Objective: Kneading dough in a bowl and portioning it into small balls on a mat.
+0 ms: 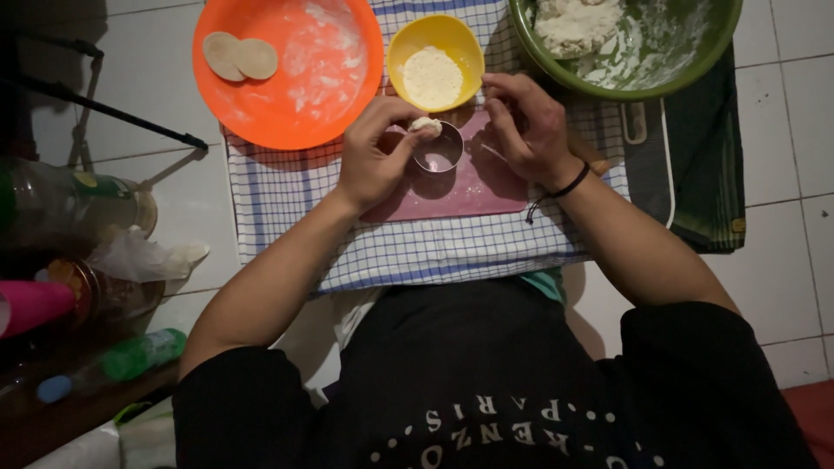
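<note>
On a pink board (486,187) laid over a checked cloth (408,252), the left hand (378,156) pinches a small lump of dough (426,126) at the rim of a round metal cutter (440,148). Just beside it, the right hand (526,126) hovers, fingers curled and empty, near a yellow bowl of flour (434,61) and an orange plate (291,69) holding two dough discs (241,56).

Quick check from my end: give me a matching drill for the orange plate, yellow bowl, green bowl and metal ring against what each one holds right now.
Things:
1. orange plate
2. yellow bowl
3. green bowl
4. metal ring

Contents:
A. big lump of dough
B. small dough piece at its rim, under the left hand's fingertips
C. two flat dough rounds
D. pale flour heap

Pairs: 1-C, 2-D, 3-A, 4-B
</note>
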